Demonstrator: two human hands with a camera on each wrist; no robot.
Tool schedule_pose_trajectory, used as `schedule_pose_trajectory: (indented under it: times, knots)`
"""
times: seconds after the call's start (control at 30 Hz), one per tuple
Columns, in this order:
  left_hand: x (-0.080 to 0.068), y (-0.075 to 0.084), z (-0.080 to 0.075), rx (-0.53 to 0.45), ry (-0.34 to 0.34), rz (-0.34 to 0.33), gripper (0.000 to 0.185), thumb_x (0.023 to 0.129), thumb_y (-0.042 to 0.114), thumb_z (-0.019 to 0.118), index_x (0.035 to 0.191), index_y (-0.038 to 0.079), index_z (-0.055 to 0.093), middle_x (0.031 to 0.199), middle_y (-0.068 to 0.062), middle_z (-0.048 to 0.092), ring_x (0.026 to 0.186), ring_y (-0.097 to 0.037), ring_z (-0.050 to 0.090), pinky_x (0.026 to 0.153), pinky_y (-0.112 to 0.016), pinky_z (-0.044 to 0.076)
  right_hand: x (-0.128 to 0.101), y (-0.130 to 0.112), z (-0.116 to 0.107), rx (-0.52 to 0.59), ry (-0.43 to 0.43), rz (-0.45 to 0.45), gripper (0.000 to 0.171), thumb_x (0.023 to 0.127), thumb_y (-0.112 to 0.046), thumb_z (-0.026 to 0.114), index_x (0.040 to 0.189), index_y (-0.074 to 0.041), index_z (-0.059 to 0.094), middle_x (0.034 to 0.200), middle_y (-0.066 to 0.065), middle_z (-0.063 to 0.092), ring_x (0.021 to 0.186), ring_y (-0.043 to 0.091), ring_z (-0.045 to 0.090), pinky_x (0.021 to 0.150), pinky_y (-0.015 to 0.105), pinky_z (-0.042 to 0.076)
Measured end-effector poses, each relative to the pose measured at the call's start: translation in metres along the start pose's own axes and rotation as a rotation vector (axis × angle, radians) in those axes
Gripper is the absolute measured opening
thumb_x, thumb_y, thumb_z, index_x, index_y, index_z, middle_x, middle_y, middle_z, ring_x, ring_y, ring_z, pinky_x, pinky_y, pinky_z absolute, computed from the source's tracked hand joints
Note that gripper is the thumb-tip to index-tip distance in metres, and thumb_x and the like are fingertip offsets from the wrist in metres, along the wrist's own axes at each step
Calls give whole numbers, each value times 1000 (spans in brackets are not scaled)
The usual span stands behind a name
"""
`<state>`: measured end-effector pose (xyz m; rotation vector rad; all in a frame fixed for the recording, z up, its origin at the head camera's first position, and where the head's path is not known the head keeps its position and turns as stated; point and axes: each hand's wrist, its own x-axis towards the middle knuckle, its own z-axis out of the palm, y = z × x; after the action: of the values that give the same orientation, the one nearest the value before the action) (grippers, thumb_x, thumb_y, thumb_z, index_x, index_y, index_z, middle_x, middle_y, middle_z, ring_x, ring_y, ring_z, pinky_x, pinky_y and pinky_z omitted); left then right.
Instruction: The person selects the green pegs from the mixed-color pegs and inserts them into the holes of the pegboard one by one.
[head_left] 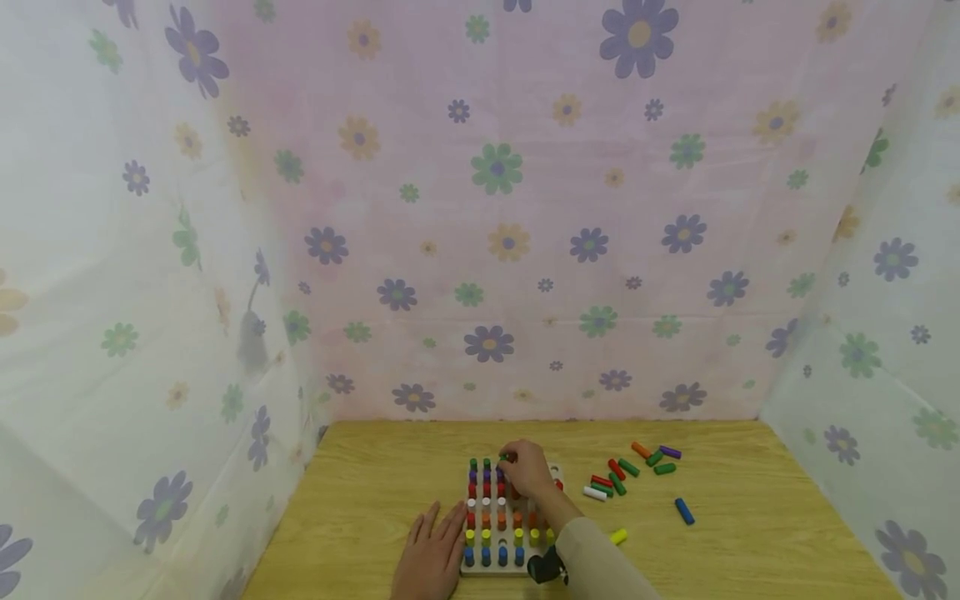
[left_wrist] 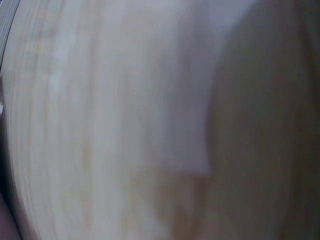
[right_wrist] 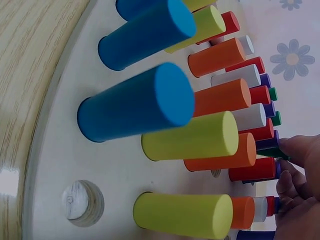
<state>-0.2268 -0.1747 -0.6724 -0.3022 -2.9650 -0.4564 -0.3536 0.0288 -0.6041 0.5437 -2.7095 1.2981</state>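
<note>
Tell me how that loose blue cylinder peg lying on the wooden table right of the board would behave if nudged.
The loose blue cylinder peg lies on its side on the smooth wooden table, so a sideways nudge would probably set it rolling. It looks rigid, like painted wood, so unlikely to bend. Small and short, it is likely light.

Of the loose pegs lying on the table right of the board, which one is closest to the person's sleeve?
The yellow peg, lying alone just right of the sleeve; the blue peg and the mixed cluster lie farther off.
</note>
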Motion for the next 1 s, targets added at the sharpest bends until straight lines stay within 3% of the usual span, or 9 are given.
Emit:
schedule_pose_trajectory:
  times: [0.53, 1.0]
  knots:
    - [0, 0, -1, 12, -1, 2, 58, 111, 52, 22, 158, 25, 44, 156, 5, 49, 148, -37, 36, 120, -62, 27, 0, -3, -4, -8, -26, 5, 18, 97, -2, 67, 111, 6, 74, 102, 16, 72, 90, 31, 68, 75, 46, 60]
    - [0, 0, 0, 14, 10, 4, 56, 112, 50, 25, 157, 25, 44, 157, 6, 48, 148, -36, 36, 120, -61, 27, 2, 0, -1, -52, -67, -17, 18, 99, -7, 66, 110, 3, 76, 101, 13, 73, 88, 27, 68, 74, 44, 60]
